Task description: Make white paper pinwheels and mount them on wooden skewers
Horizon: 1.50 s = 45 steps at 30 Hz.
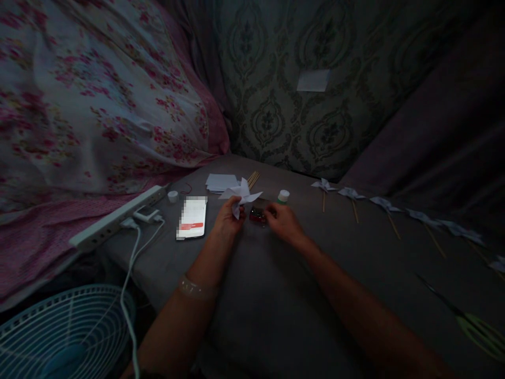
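A white paper pinwheel (245, 196) with folded blades is pinched in my left hand (229, 218). To the right of it, a small red box (258, 215) of small dark metal pieces lies on the grey-covered table. My right hand (284, 223) is at the box's right side, thumb and fingers drawn together. What is between those fingertips is too small and dark to make out. Just behind my right hand stands a small bottle (283, 197) with a white cap and green label. A bundle of wooden sticks (253, 180) lies behind the pinwheel, beside a stack of white paper (221, 182).
Several paper pinwheels on sticks (350, 195) line the right side. Green-handled scissors (460, 313) lie at the front right. A lit phone (192, 218), a white cap (172, 196) and a power strip (118, 217) with cables are on the left, above a blue fan (67, 331).
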Available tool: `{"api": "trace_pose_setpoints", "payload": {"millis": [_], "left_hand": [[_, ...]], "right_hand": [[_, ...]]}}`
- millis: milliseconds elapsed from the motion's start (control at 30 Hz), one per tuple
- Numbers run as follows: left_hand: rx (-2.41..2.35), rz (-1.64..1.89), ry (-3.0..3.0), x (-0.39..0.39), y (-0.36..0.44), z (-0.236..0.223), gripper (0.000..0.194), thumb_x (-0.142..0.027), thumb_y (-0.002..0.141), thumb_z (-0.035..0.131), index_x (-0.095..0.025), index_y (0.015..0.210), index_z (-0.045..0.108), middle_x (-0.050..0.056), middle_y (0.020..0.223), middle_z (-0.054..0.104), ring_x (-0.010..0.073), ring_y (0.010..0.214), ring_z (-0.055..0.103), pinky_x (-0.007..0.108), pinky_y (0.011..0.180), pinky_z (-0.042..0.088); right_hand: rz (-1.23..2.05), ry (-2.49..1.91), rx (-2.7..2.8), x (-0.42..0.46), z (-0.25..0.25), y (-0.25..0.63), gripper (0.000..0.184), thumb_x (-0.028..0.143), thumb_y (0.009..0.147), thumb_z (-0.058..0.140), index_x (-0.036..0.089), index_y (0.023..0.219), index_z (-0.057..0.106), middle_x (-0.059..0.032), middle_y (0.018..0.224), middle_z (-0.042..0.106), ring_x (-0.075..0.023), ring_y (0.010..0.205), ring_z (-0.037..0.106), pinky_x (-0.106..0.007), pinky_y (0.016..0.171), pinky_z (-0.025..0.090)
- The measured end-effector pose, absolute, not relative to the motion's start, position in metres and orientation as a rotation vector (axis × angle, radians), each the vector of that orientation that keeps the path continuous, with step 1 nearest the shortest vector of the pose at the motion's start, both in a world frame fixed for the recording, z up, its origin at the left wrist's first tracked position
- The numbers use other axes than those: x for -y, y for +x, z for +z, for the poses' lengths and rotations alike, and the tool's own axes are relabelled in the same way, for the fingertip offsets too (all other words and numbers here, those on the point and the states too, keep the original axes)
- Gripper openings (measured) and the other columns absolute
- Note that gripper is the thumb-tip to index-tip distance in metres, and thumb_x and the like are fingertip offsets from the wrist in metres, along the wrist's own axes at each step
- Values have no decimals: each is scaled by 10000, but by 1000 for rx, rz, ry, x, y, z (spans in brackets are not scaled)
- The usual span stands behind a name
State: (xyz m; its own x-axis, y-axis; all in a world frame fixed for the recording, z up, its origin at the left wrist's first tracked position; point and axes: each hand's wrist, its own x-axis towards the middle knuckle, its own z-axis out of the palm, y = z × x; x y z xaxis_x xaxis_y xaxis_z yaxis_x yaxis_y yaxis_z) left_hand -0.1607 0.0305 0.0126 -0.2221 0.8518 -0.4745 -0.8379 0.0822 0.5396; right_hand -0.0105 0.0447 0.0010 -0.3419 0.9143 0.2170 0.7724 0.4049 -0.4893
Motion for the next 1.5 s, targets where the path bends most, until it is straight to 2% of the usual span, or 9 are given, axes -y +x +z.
{"api": "trace_pose_setpoints", "payload": {"millis": [133, 267, 500, 667, 867, 1000, 1167, 1367, 1500], "left_hand": [[-896, 1542, 13, -29, -159, 14, 123, -44, 709, 560, -157, 697, 512, -43, 533, 521, 40, 352, 418, 134, 337, 293], [-894, 1533, 3, -29, -157, 15, 124, -43, 720, 561, -155, 694, 516, -34, 532, 520, 40, 361, 411, 140, 341, 290], [-901, 1528, 47, -30, -159, 12, 117, -47, 743, 538, -151, 696, 511, -41, 516, 517, 40, 366, 414, 127, 346, 300], [-905, 1538, 37, -30, -159, 14, 124, -49, 744, 529, -156, 689, 500, -48, 505, 516, 40, 348, 420, 123, 341, 304], [-873, 1538, 21, -29, -158, 15, 123, -48, 722, 540, -151, 666, 503, -48, 486, 508, 43, 332, 423, 129, 324, 293], [-886, 1529, 31, -28, -157, 16, 130, -55, 725, 548, -154, 657, 498, -49, 485, 506, 40, 336, 419, 129, 329, 287], [-885, 1537, 67, -29, -158, 15, 141, -50, 730, 542, -161, 659, 494, -48, 509, 512, 34, 350, 404, 137, 344, 290], [-856, 1536, 98, -29, -158, 16, 136, -41, 707, 578, -168, 712, 531, -34, 554, 547, 37, 390, 420, 137, 368, 315], [-864, 1548, 91, -28, -158, 18, 162, -39, 680, 612, -174, 727, 534, -23, 593, 556, 42, 403, 420, 148, 373, 323]], "right_hand": [[696, -1366, 2410, -32, -5, 27, 165, 197, 797, 530, 144, 828, 683, -60, 792, 696, -151, 701, 608, -237, 605, 399], [805, -1305, 2578, -28, -7, 46, 177, 186, 793, 528, 154, 825, 699, -56, 814, 707, -155, 720, 622, -240, 627, 419], [373, -1460, 2509, -30, 2, 9, 252, 274, 869, 477, 219, 987, 693, -81, 1000, 699, -223, 915, 633, -301, 730, 442], [139, -1544, 2584, -26, -2, -10, 253, 291, 893, 455, 198, 985, 671, -108, 1030, 676, -247, 962, 622, -324, 756, 455], [135, -1476, 2581, -25, -1, -9, 213, 262, 903, 452, 184, 978, 635, -88, 1032, 659, -226, 961, 615, -300, 739, 448], [148, -1399, 2389, -31, 13, -16, 234, 280, 919, 429, 182, 981, 632, -89, 1026, 658, -211, 964, 605, -302, 774, 443], [365, -1306, 2307, -45, 20, 0, 229, 242, 884, 487, 202, 1014, 672, -70, 1034, 692, -200, 962, 623, -310, 831, 443], [801, -1209, 2358, -30, -6, 52, 193, 154, 814, 545, 177, 931, 697, -49, 951, 705, -158, 882, 638, -275, 797, 463], [817, -1084, 2453, -17, -22, 60, 194, 147, 791, 582, 161, 955, 685, -60, 945, 660, -138, 838, 610, -263, 770, 457]]}}
